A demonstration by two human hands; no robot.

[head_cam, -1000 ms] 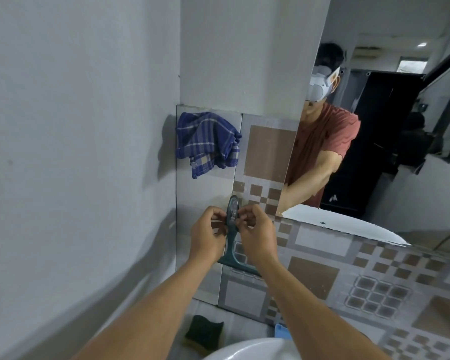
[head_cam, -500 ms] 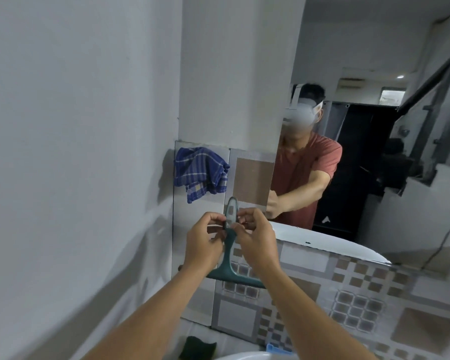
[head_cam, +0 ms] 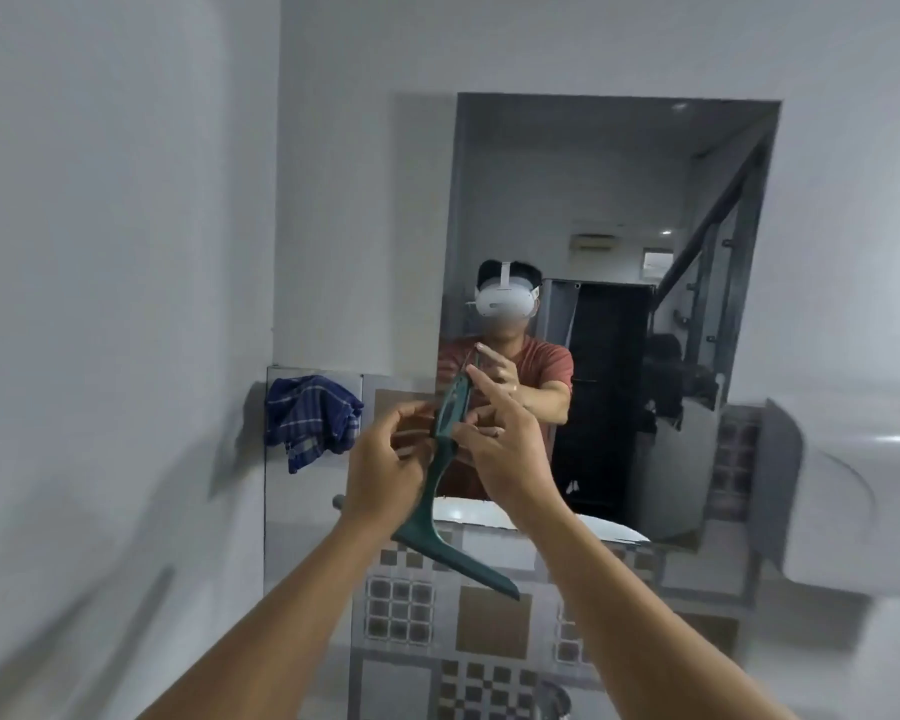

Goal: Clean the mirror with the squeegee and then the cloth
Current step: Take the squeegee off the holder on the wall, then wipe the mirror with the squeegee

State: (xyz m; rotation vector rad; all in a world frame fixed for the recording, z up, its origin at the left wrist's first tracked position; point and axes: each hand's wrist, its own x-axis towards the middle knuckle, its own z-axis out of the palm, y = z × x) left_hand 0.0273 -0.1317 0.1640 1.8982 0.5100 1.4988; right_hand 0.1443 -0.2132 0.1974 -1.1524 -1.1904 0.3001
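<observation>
A dark green squeegee (head_cam: pixel 440 491) hangs in front of me, handle up and blade slanting down to the right, just before the lower left of the wall mirror (head_cam: pixel 609 210). My left hand (head_cam: pixel 385 459) grips its handle from the left. My right hand (head_cam: pixel 505 449) touches the handle's upper part with the fingers partly spread. A blue checked cloth (head_cam: pixel 310 420) hangs on the tiled wall left of the mirror. The mirror reflects a person in a red shirt with a white headset.
A white wall (head_cam: pixel 100 304) runs close on my left. Patterned brown and grey tiles (head_cam: pixel 489 615) cover the wall below the mirror. A white basin-like fixture (head_cam: pixel 853 491) juts out at the right.
My view has tilted up so the whole mirror shows. Both hands have lifted the squeegee higher, and my right hand's fingers have loosened on the handle.
</observation>
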